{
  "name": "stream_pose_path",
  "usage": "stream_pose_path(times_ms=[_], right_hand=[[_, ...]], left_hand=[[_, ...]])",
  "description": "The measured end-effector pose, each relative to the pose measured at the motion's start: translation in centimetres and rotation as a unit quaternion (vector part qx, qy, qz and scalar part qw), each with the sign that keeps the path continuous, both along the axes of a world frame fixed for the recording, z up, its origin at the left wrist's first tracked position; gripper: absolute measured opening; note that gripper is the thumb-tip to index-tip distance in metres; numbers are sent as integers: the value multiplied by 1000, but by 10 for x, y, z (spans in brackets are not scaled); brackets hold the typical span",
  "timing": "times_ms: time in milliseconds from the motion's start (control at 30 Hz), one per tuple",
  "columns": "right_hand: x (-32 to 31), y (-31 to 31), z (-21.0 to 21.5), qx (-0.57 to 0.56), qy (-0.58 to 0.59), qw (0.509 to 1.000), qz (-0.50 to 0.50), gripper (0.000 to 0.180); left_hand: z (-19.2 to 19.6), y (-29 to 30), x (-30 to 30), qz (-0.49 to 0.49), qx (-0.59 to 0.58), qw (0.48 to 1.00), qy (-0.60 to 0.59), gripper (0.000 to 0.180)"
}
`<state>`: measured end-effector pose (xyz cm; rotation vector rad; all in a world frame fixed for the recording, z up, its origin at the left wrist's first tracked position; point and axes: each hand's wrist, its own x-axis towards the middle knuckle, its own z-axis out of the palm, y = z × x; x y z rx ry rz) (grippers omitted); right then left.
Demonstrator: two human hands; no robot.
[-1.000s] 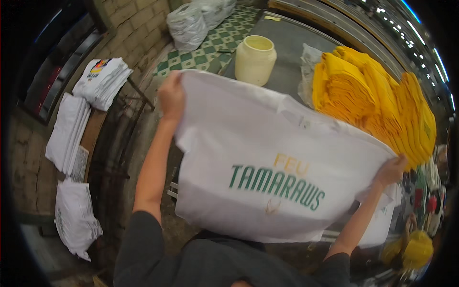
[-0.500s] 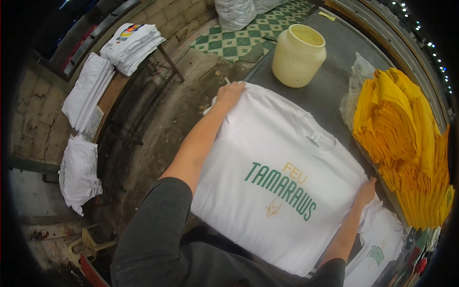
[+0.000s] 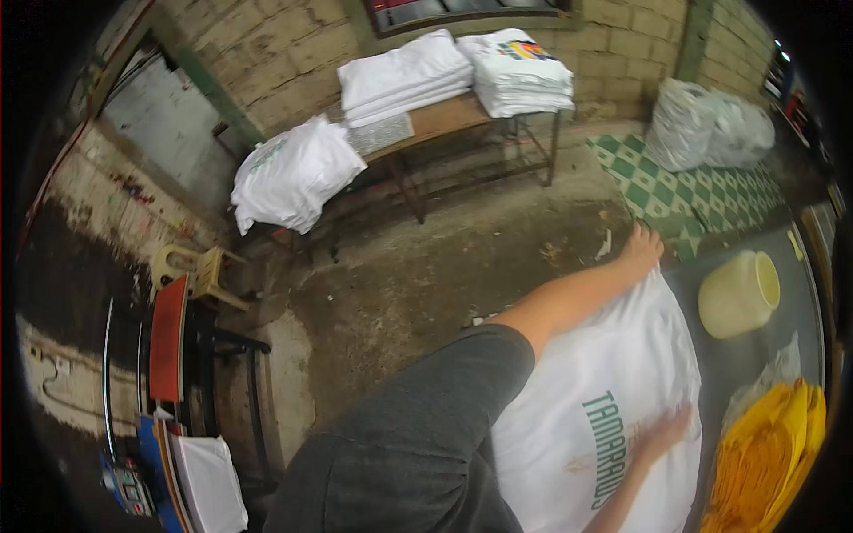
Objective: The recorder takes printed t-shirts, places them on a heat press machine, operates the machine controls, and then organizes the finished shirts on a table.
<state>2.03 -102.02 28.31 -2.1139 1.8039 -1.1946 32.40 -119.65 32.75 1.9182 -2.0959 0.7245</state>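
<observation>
A white T-shirt (image 3: 555, 426) with green and yellow print lies spread on the dark table, its left part reaching over the near side. At its far end my left hand (image 3: 641, 250) is closed on the fabric, the arm stretched across. My right hand (image 3: 662, 433) lies over the printed chest, somewhat blurred, with its fingers stretched out and nothing visible in them. Part of the print is hidden under that hand and forearm.
On the dark table (image 3: 697, 266) stand a pale yellow plastic jar (image 3: 729, 298) and a pile of folded yellow cloth (image 3: 760, 462). White shirt stacks (image 3: 520, 84) sit on a wooden bench (image 3: 435, 120) by the block wall. A heat press (image 3: 133, 480) and red board (image 3: 169, 342) stand left.
The view has swung left, bringing the bench and press into fuller sight. My right hand has left the shirt's right shoulder and moved onto its front. My left hand stays at the far end.
</observation>
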Motion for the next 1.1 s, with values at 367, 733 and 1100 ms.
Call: stream_pose_path(times_ms=[367, 733, 1100], right_hand=[[243, 32, -16, 155, 128, 973, 111, 50], [533, 181, 26, 156, -120, 916, 349, 29], [830, 287, 63, 104, 40, 725, 680, 19]], left_hand=[[-106, 378, 264, 201, 286, 873, 340, 43], [-268, 872, 407, 577, 379, 441, 574, 25], [-240, 826, 482, 462, 121, 463, 747, 35]])
